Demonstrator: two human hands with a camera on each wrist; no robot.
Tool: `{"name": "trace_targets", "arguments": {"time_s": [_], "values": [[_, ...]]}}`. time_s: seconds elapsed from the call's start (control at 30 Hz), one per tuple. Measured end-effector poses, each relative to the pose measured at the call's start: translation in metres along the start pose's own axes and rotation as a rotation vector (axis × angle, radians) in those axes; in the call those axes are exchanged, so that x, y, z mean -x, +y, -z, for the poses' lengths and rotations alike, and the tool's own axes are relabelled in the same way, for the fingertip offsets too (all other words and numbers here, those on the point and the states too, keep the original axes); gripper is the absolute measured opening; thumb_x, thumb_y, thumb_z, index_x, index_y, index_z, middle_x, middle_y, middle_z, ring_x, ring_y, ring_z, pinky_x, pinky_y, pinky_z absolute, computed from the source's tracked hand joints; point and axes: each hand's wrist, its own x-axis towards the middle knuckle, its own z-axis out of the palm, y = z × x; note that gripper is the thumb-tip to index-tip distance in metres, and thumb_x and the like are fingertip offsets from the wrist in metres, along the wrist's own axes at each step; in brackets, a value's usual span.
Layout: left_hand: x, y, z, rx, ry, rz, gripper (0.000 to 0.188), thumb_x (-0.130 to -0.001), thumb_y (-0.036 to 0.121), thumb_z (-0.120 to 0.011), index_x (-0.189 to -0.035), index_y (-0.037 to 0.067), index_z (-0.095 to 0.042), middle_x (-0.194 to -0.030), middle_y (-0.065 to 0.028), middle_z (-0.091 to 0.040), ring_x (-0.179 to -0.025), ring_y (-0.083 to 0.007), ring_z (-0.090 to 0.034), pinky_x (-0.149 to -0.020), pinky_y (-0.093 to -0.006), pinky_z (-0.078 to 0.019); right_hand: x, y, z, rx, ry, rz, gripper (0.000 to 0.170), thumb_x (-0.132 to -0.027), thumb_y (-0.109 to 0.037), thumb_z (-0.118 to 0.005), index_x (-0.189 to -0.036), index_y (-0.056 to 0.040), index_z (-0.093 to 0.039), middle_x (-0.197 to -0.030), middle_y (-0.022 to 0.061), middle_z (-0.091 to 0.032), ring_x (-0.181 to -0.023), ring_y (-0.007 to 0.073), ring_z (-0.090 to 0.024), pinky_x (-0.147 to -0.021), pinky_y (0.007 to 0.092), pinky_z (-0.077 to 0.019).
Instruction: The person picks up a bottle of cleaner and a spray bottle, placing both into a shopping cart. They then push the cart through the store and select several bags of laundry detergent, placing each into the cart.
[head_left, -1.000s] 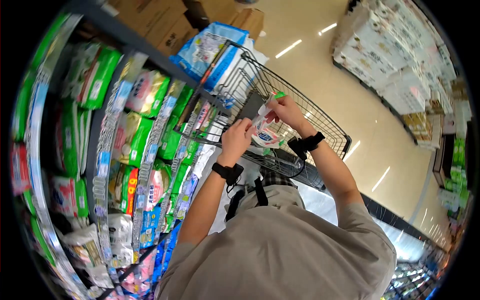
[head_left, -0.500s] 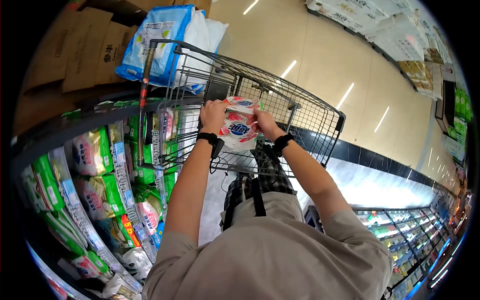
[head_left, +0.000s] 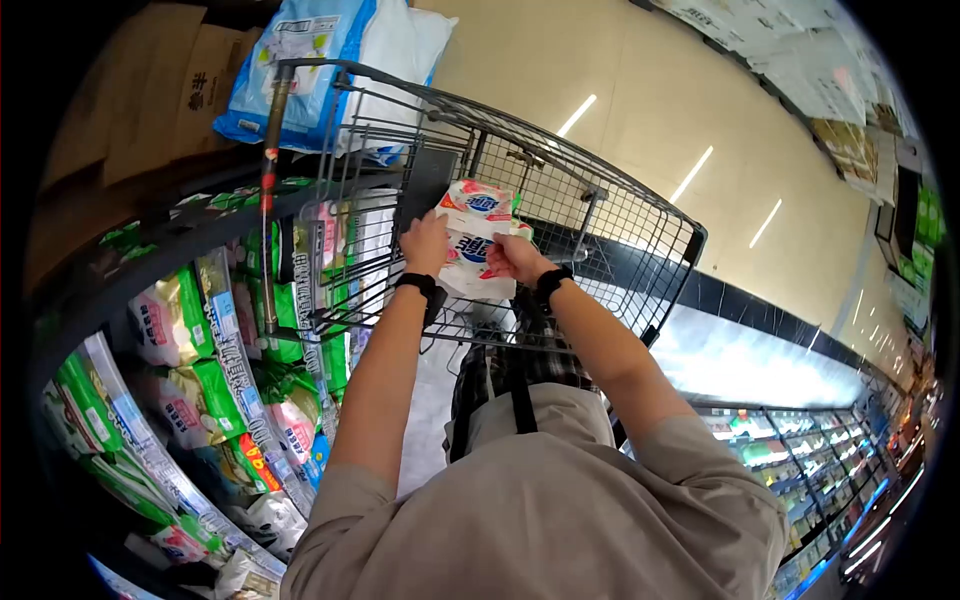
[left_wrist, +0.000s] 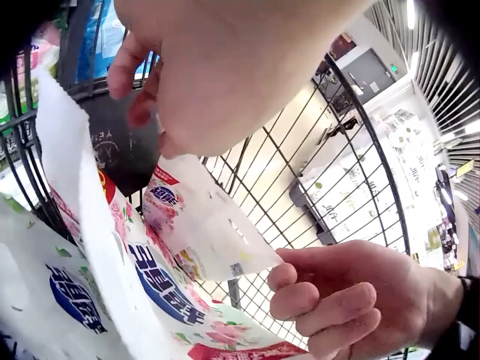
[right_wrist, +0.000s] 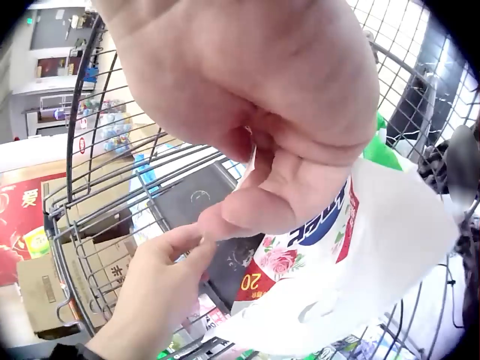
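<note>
Between the hands, over the shopping cart, is a white plastic package (head_left: 470,282) printed with pink flowers and a blue oval logo. My left hand (head_left: 425,243) pinches its left edge, seen closer in the right wrist view, where this hand (right_wrist: 157,285) has thumb and index finger together. On the other side, my right hand (head_left: 517,258) pinches the right edge. The left wrist view shows the right hand (left_wrist: 337,300) with thumb and finger on a thin white corner of the package (left_wrist: 169,289), which hangs loose and creased with a flap standing up.
The black wire shopping cart (head_left: 625,225) surrounds the work, with a dark panel (head_left: 428,185) inside it. Shelves of green and pink packs (head_left: 200,400) run along the left. Blue and white bags (head_left: 300,70) and cardboard boxes (head_left: 150,90) stand beyond the cart handle.
The package has turned from edge-on to facing up and spreads wider between the hands. Both hands have shifted along its edges. The head view has swung, bringing the cart more under the hands.
</note>
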Motion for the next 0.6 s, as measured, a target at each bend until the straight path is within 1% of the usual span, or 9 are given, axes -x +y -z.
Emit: {"name": "trace_targets", "arguments": {"time_s": [0.13, 0.17, 0.2, 0.27, 0.33, 0.43, 0.47, 0.53, 0.6], "values": [[0.041, 0.008, -0.005, 0.169, 0.1, -0.018, 0.033, -0.082, 0.013, -0.056, -0.114, 0.017, -0.063, -0.109, -0.0035, -0.059, -0.088, -0.0287, -0.061, -0.069, -0.0449, -0.053, 0.034, -0.008, 0.005, 0.211, 0.044, -0.015, 0.041, -0.097, -0.041, -0.046, -0.078, -0.0081, -0.06, -0.062, 0.0035, -0.062, -0.045, 0.0135, -0.055, -0.042, 0.023, -0.0409], [0.056, 0.006, 0.002, 0.272, 0.192, -0.01, 0.034, -0.081, 0.013, -0.058, -0.115, 0.017, -0.062, -0.108, -0.0044, -0.058, -0.089, -0.0291, -0.06, -0.07, -0.0447, -0.0527, 0.048, -0.014, 0.001, 0.258, 0.069, 0.038, 0.041, -0.096, -0.041, -0.046, -0.078, -0.0078, -0.06, -0.062, 0.0034, -0.063, -0.045, 0.0131, -0.054, -0.041, 0.0235, -0.0402], [0.068, 0.01, 0.012, 0.316, 0.115, 0.053, 0.036, -0.08, 0.014, -0.06, -0.115, 0.017, -0.061, -0.108, -0.0065, -0.057, -0.09, -0.0302, -0.059, -0.072, -0.0447, -0.0517, 0.06, -0.014, 0.008, 0.276, 0.099, 0.083, 0.041, -0.096, -0.041, -0.046, -0.078, -0.0076, -0.06, -0.063, 0.0033, -0.063, -0.045, 0.0128, -0.054, -0.041, 0.024, -0.0395], [0.098, 0.012, 0.037, 0.316, 0.254, 0.015, 0.033, -0.08, 0.013, -0.059, -0.114, 0.014, -0.061, -0.105, -0.0082, -0.058, -0.088, -0.0311, -0.059, -0.074, -0.044, -0.051, 0.07, -0.016, 0.016, 0.37, 0.138, 0.123, 0.042, -0.097, -0.042, -0.044, -0.077, -0.0078, -0.059, -0.063, 0.0029, -0.062, -0.046, 0.012, -0.052, -0.04, 0.0247, -0.0381], [0.125, 0.002, 0.031, 0.457, 0.298, -0.001, 0.032, -0.081, 0.012, -0.057, -0.113, 0.011, -0.06, -0.104, -0.0096, -0.058, -0.091, -0.0314, -0.058, -0.076, -0.0441, -0.05, 0.067, -0.012, 0.029, 0.412, 0.126, 0.134, 0.041, -0.096, -0.042, -0.045, -0.076, -0.0089, -0.058, -0.063, 0.0022, -0.061, -0.047, 0.0114, -0.051, -0.04, 0.0245, -0.0373], [0.175, -0.008, 0.037, 0.574, 0.334, 0.082, 0.032, -0.081, 0.012, -0.055, -0.113, 0.01, -0.059, -0.11, -0.0115, -0.059, -0.097, -0.0329, -0.058, -0.08, -0.0422, -0.05, 0.082, -0.003, 0.009, 0.373, 0.095, 0.197, 0.039, -0.096, -0.042, -0.045, -0.077, -0.01, -0.057, -0.063, 0.0011, -0.06, -0.048, 0.0115, -0.05, -0.041, 0.0243, -0.0369], [0.189, -0.016, 0.019, 0.652, 0.441, 0.062, 0.031, -0.082, 0.012, -0.055, -0.113, 0.011, -0.06, -0.11, -0.0113, -0.059, -0.099, -0.0317, -0.058, -0.08, -0.0424, -0.05, 0.081, 0.003, -0.001, 0.38, 0.094, 0.197, 0.037, -0.096, -0.041, -0.046, -0.077, -0.0102, -0.056, -0.064, 0.001, -0.06, -0.048, 0.0116, -0.05, -0.041, 0.0242, -0.037], [0.228, -0.025, 0.034, 0.678, 0.404, 0.163, 0.031, -0.082, 0.012, -0.055, -0.113, 0.012, -0.06, -0.111, -0.0099, -0.059, -0.099, -0.0315, -0.058, -0.081, -0.0427, -0.0502, 0.09, 0.019, -0.033, 0.437, 0.056, 0.239, 0.036, -0.096, -0.04, -0.046, -0.081, -0.0102, -0.057, -0.066, 0.0018, -0.059, -0.048, 0.0115, -0.049, -0.043, 0.0235, -0.0378], [0.265, -0.039, 0.034, 0.664, 0.473, 0.225, 0.031, -0.082, 0.012, -0.056, -0.113, 0.012, -0.06, -0.112, -0.0078, -0.059, -0.098, -0.0316, -0.058, -0.081, -0.0429, -0.0503, 0.107, 0.045, -0.08, 0.528, 0.029, 0.285, 0.035, -0.095, -0.041, -0.048, -0.082, -0.0104, -0.058, -0.067, 0.0027, -0.059, -0.049, 0.0115, -0.05, -0.044, 0.0233, -0.0386]]}}
